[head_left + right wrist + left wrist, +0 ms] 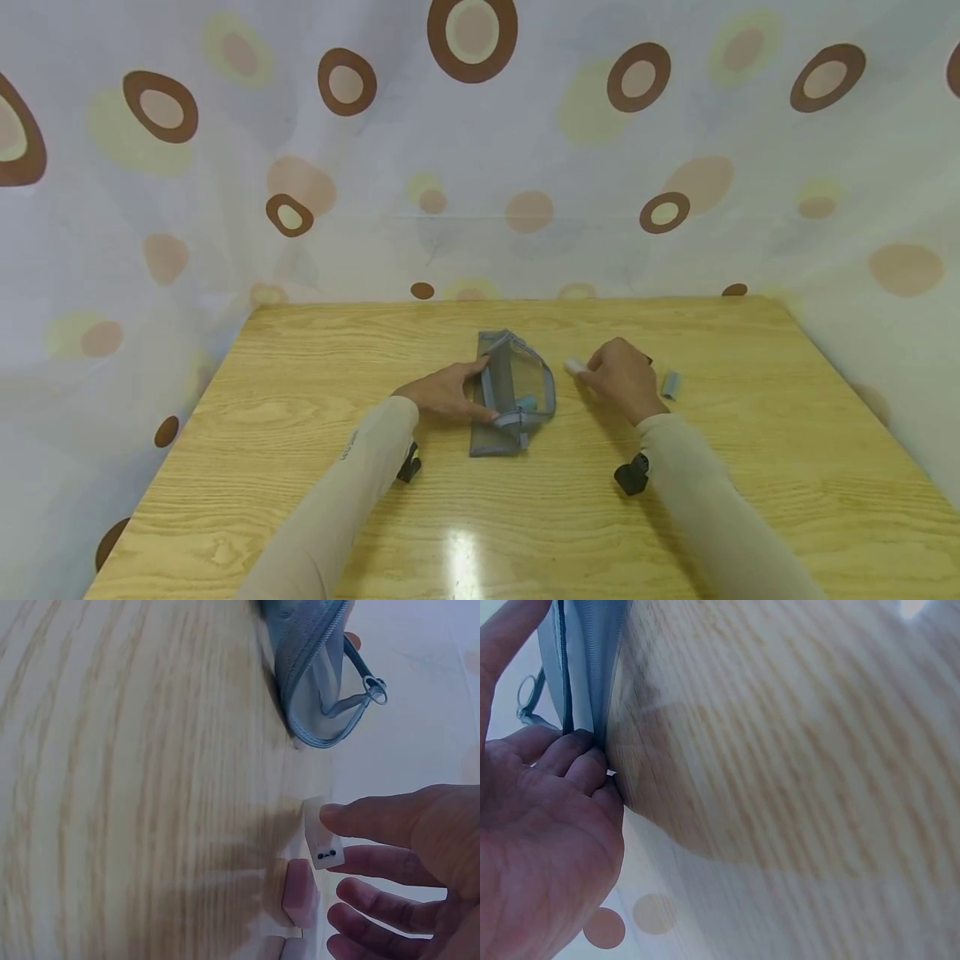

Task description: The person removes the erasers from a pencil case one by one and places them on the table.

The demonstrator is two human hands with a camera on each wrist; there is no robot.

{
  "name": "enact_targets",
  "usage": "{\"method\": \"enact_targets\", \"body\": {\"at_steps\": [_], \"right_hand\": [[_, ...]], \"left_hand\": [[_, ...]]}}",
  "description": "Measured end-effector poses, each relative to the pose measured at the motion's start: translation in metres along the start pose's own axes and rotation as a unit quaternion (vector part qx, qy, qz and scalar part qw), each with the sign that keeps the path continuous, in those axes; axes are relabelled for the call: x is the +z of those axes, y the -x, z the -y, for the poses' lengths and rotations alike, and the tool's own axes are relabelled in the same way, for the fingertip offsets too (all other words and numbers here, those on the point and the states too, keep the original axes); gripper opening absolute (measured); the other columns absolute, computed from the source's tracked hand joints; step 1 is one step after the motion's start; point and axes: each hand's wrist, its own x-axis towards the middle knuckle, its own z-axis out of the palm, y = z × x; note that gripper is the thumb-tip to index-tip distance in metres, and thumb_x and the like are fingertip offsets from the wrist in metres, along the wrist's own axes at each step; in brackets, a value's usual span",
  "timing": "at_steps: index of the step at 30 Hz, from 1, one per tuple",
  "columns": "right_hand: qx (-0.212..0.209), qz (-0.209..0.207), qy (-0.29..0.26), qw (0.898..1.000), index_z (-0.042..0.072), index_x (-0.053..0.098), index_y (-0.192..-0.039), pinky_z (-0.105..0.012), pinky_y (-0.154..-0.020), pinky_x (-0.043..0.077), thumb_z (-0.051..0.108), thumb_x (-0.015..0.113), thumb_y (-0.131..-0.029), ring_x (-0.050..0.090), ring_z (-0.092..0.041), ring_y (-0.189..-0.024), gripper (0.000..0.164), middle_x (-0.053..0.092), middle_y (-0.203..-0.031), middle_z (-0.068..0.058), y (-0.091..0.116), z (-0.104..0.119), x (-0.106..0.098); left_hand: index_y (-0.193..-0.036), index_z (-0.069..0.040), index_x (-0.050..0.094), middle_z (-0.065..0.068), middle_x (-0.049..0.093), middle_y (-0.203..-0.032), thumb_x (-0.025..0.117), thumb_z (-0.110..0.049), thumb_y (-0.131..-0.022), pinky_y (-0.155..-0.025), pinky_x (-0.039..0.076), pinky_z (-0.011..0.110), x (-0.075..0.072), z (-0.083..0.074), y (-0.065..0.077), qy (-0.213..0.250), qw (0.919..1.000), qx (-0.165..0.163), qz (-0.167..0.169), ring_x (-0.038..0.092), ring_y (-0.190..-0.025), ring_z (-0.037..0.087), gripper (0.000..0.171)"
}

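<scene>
A grey-blue mesh zip pouch [496, 392] lies with its mouth spread wide, and a small teal item [527, 402] shows inside it. My left hand [450, 392] holds the pouch's left rim, its thumb and fingers set apart along the edge. In the left wrist view, the fingertips [585, 754] touch the pouch's side close to the table. To the right of the pouch, my right hand [622, 379] pinches a small white block [321, 832] between thumb and forefinger. Small black marks like a face show on the block's end.
A pink block [300, 892] sits just beside my right hand in the right wrist view. Farther right stands a small grey block [670, 384]. A patterned curtain [480, 167] rises behind the wooden table [300, 350].
</scene>
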Motion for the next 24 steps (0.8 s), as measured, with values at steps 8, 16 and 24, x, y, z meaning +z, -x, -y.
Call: {"method": "enact_targets", "body": {"at_steps": [8,16,24], "right_hand": [[-0.010,-0.008,0.036,0.999,0.000,0.077,-0.073,-0.027,-0.045,0.041,0.027,0.075,-0.093,0.048,-0.014,-0.048,0.034,0.065,-0.072,-0.011,-0.001,0.005,0.001],[-0.030,-0.012,0.040,0.999,0.008,0.061,-0.049,-0.024,-0.042,0.026,0.031,0.073,-0.095,0.029,-0.010,-0.043,0.053,0.051,-0.054,-0.004,0.000,0.010,0.002],[-0.002,0.012,0.063,0.998,-0.005,0.077,-0.085,-0.038,-0.056,0.053,0.023,0.076,-0.091,0.057,-0.025,-0.068,0.029,0.063,-0.104,-0.025,-0.001,0.011,0.003]], "left_hand": [[-0.163,-0.008,0.011,0.015,0.014,-0.168,0.080,-0.035,-0.089,-0.123,0.022,0.047,-0.001,0.002,0.000,0.001,1.0000,0.005,0.000,0.015,-0.154,0.031,0.105],[-0.163,-0.009,0.011,0.014,0.015,-0.168,0.080,-0.036,-0.088,-0.122,0.022,0.046,-0.001,0.002,0.001,0.000,1.0000,0.003,0.000,0.015,-0.154,0.031,0.106],[-0.164,-0.009,0.011,0.014,0.015,-0.168,0.080,-0.036,-0.088,-0.123,0.022,0.046,0.000,0.005,-0.002,0.001,1.0000,0.006,0.001,0.015,-0.154,0.030,0.106]]}}
